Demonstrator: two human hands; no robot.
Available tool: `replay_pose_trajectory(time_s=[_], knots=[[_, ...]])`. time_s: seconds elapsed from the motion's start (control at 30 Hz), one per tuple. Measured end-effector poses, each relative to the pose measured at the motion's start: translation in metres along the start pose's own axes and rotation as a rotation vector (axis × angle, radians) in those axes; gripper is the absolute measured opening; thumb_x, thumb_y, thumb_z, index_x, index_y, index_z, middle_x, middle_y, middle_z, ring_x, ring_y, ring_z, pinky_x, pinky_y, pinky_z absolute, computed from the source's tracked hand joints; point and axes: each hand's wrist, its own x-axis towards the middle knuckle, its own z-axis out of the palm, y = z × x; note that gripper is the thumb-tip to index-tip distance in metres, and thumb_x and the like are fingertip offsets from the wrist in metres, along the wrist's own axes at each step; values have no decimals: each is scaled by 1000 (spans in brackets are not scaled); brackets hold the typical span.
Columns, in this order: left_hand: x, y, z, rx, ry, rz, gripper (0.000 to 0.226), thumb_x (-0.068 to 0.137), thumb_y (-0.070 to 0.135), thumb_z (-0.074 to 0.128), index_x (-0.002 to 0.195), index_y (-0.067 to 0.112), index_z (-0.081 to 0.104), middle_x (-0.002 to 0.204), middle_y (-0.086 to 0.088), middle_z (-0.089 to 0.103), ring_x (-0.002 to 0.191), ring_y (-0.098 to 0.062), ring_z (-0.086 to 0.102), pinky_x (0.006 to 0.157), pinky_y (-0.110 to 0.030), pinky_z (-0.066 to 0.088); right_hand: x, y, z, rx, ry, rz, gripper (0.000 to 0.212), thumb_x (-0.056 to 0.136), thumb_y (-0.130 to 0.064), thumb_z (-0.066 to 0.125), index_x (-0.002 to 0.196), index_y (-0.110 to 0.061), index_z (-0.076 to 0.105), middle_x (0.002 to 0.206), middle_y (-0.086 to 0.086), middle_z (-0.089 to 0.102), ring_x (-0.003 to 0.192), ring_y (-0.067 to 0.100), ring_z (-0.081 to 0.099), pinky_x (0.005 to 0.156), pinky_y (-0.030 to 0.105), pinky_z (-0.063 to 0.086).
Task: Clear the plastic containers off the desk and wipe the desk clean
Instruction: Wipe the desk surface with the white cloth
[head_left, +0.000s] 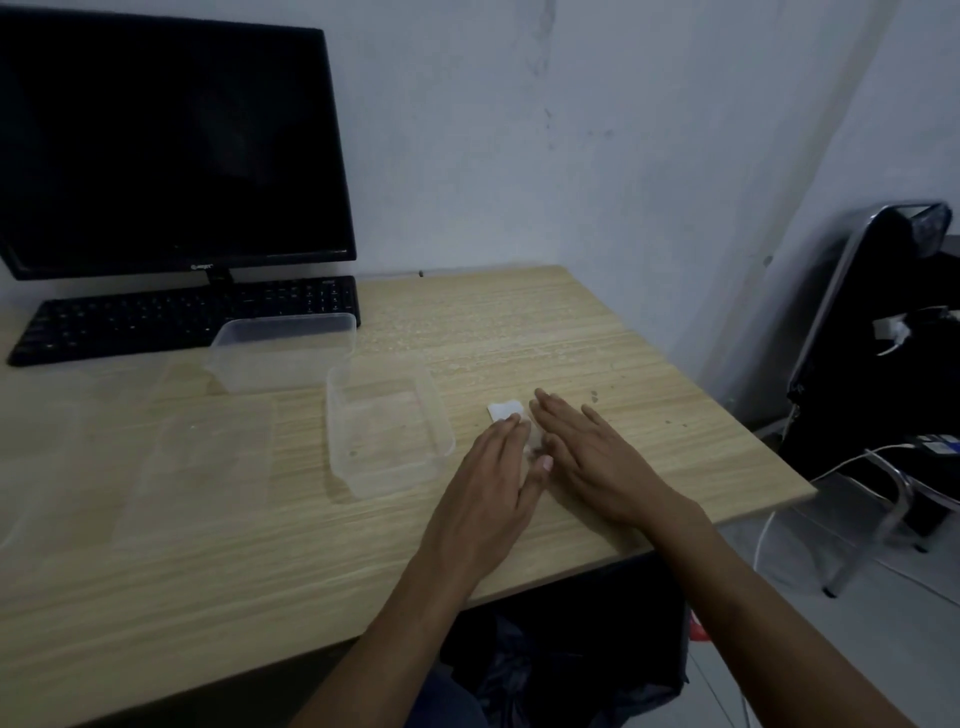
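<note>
Wood-grain bench (519, 322) is shown carrying two clear plastic containers, one (283, 358) beside the keyboard (182, 319), one (387, 434) nearer. Left hand (485, 493) and right hand (597, 462) are laid flat, fingers straight, on a white tissue (505, 409) just beside the nearer container. Wiping leftward risks that container being knocked.

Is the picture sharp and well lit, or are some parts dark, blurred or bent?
Head view: dim, bluish light; the monitor and the space under the desk are nearly black; the clear containers barely stand out; wide-angle bending curves the desk edges.
</note>
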Motion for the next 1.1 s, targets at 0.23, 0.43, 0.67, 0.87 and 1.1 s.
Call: replay_pose_trajectory(time_s=[0.23,0.43,0.67,0.87,1.1], knots=[[8,1,5,150,-11,0,73,93,58,14,150,14,27,159,-1,22,146,-7,14,114,-15,1,-10,6,14,-42,89,50,74,88,-50,0,152,-16,19,160,-5,11,141,-3,1,118,25,2],[28,4,13,341,-227,-105,60,103,45,16,152,12,18,161,-4,13,148,-12,8,119,-35,7,-10,8,19,-81,152,32,71,91,-45,7,149,-11,27,159,2,19,145,8,12,117,26,5],[12,14,13,467,-242,-308,67,102,45,13,152,1,9,160,-15,8,148,-21,6,119,-33,1,-9,9,21,-121,197,17,66,95,-41,11,149,-7,28,158,5,22,146,14,17,119,33,13],[40,13,13,450,-216,-393,65,103,38,20,150,-6,10,159,-20,10,148,-27,9,119,-35,3,-9,7,21,-122,214,29,65,96,-40,13,146,-5,34,155,8,29,144,19,25,119,37,19],[16,11,7,431,-249,-305,64,103,42,18,152,1,11,160,-14,9,148,-21,6,119,-32,2,-11,6,20,-115,242,31,62,98,-38,16,146,-5,36,153,9,34,143,19,28,118,34,20]])
